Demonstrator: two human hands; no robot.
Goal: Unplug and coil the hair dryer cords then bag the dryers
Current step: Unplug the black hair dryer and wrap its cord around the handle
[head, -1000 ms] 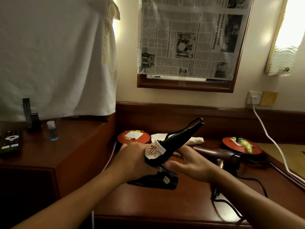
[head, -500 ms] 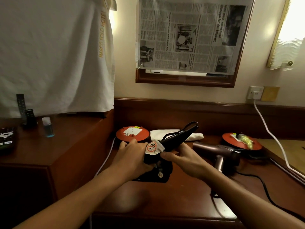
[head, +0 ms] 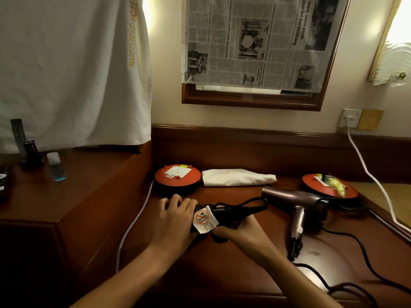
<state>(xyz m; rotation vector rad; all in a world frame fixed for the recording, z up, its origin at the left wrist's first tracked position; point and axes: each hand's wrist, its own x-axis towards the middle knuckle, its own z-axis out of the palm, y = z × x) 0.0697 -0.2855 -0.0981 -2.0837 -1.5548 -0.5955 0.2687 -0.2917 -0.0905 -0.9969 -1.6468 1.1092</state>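
Landmark: the round orange extension-cord reel with a white socket plate (head: 178,177), at the back of the dark wooden desk (head: 233,270).

Just in front of the reel, both hands work on a black hair dryer with its black cord looped along it (head: 235,211). It lies low over the desk, a white warning tag with a red prohibition sign (head: 204,220) hanging from the cord. Left hand (head: 175,221): fingers curled over the tag end of the dryer, gripping it. Right hand (head: 240,235): under the dryer, thumb and fingers pinching near the tag; exact contact point partly hidden.

To the reel's right, touching or nearly so: a folded white cloth bag (head: 238,177). Farther right and nearer: a bronze-brown hair dryer (head: 295,201) lying on the desk, nozzle toward the reel, its black cord (head: 364,258) trailing loose over the desk. Beyond it, a second orange reel (head: 329,185). A white cable (head: 367,172) runs up to the white wall socket (head: 350,117), well right of the first reel.
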